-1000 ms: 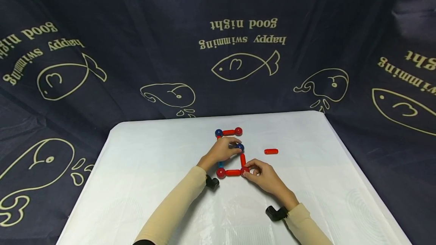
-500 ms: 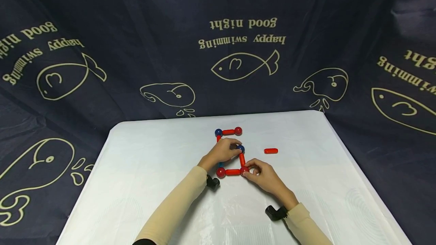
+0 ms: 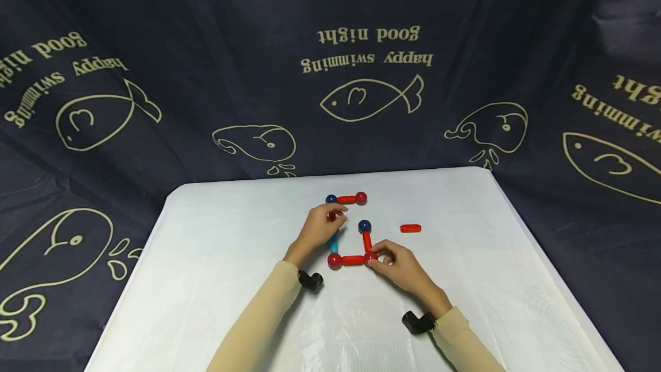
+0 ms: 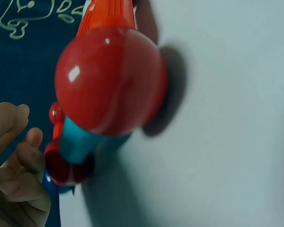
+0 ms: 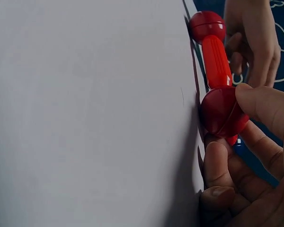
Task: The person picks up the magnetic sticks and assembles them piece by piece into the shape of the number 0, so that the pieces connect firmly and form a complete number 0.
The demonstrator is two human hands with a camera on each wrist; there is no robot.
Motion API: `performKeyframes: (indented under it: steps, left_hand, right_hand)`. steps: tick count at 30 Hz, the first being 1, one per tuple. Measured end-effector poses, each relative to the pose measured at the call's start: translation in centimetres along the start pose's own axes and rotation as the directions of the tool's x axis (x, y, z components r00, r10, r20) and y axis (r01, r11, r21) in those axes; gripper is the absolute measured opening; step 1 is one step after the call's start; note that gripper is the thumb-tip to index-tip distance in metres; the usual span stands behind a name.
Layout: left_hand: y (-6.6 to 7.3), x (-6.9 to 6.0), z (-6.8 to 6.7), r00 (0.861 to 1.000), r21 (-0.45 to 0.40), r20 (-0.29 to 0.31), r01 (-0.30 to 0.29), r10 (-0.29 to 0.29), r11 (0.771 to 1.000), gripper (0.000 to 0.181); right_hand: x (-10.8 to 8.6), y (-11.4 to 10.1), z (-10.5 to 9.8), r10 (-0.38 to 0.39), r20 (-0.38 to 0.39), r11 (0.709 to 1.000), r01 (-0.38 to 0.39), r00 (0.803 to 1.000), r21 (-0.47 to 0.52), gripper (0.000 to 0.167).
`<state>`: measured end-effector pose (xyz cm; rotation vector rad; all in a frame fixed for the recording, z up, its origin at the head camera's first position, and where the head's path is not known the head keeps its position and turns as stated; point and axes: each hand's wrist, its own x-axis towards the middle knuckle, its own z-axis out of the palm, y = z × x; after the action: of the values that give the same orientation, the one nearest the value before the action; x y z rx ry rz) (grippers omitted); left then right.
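Several magnetic rods and balls form a joined shape on the table. My right hand (image 3: 404, 268) pinches the lower right red ball (image 5: 222, 112) between thumb and fingers. A red rod (image 3: 353, 260) joins it to the lower left red ball (image 4: 111, 80). Another red rod (image 3: 367, 240) runs from the pinched ball up to a dark blue ball (image 3: 364, 226). My left hand (image 3: 316, 228) hovers at the left side with loosely bent fingers and nothing visible between them. Beside its fingers are a light blue rod (image 3: 334, 244) and another red ball (image 4: 68, 163), which the hand partly hides in the head view.
At the far end of the shape, a dark blue ball (image 3: 331, 200), a red rod (image 3: 346, 200) and a red ball (image 3: 361, 198) form a row. One loose red rod (image 3: 410, 228) lies to the right on the white table (image 3: 232, 234). Dark printed cloth (image 3: 289, 96) hangs behind.
My left hand has let go of the dark blue ball and moved left over the shape's left side. That ball now sits against the upright red rod. The right hand keeps its place.
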<state>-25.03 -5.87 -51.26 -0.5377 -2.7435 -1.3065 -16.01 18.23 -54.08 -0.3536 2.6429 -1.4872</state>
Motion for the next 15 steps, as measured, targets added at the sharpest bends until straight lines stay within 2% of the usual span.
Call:
performKeyframes:
  steps: [4, 9, 15]
  left_hand:
    - [-1.0, -0.8, -0.2, 0.997, -0.068, -0.063, 0.043, -0.047, 0.997, 0.024]
    - [-2.1, -1.8, 0.0, 0.990, -0.183, -0.098, 0.082, -0.102, 0.980, 0.028]
    - [-2.9, -2.7, 0.4, 0.977, -0.199, -0.135, 0.138, -0.166, 0.970, 0.028]
  right_hand:
    - [0.0, 0.1, 0.0, 0.001, 0.002, 1.000, -0.001, 1.000, -0.003, 0.023]
    - [0.0, 0.2, 0.0, 0.005, 0.004, 1.000, -0.005, 1.000, -0.001, 0.023]
    - [0.0, 0.1, 0.0, 0.001, 0.000, 1.000, -0.001, 1.000, -0.001, 0.023]
